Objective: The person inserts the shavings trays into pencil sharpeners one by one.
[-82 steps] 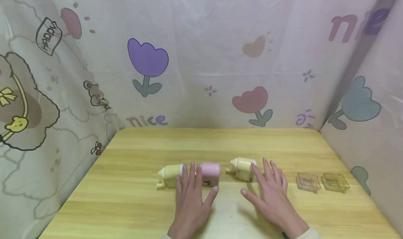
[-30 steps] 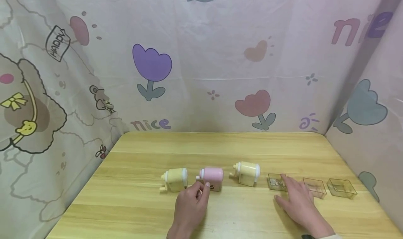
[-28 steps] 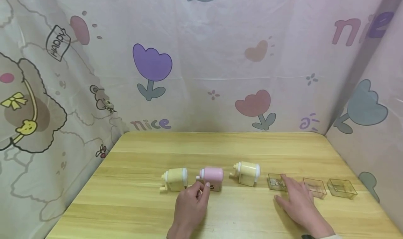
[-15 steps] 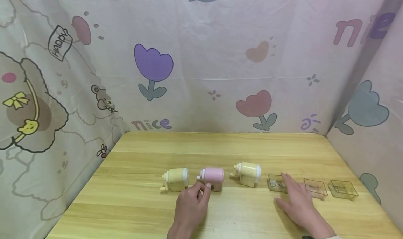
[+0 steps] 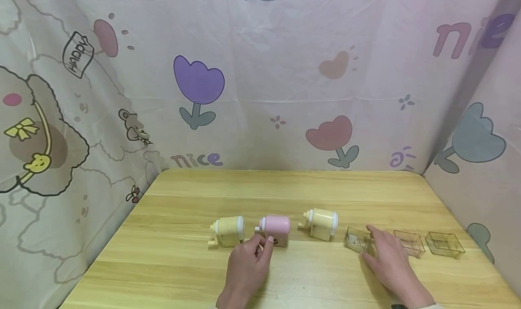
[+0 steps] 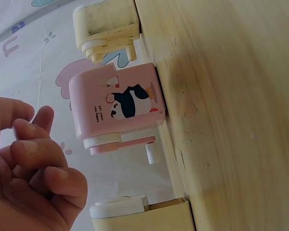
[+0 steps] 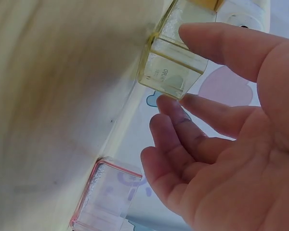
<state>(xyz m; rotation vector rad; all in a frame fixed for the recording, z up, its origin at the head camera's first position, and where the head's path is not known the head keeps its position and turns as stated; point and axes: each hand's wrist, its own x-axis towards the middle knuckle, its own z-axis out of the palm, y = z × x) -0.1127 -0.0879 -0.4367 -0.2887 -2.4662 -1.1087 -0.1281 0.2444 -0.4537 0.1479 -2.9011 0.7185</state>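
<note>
My right hand pinches the near end of a clear yellow sharpener drawer between thumb and forefinger; pale shavings lie in it, and it rests on the table. In the right wrist view, the drawer sits at the thumb and fingertips. My left hand hangs loosely curled, holding nothing, in front of a pink crank pencil sharpener. The left wrist view shows that pink sharpener with a panda print, apart from the hand.
A yellow crank sharpener stands left of the pink one, another yellow sharpener to its right. A clear pink drawer and a second yellow drawer lie at the right. A printed curtain hangs behind the wooden table.
Both hands came down from spread above the table. The right hand moved right to the first yellow drawer, which has now turned slightly toward the hand as the thumb closed in. The left fingers curled.
</note>
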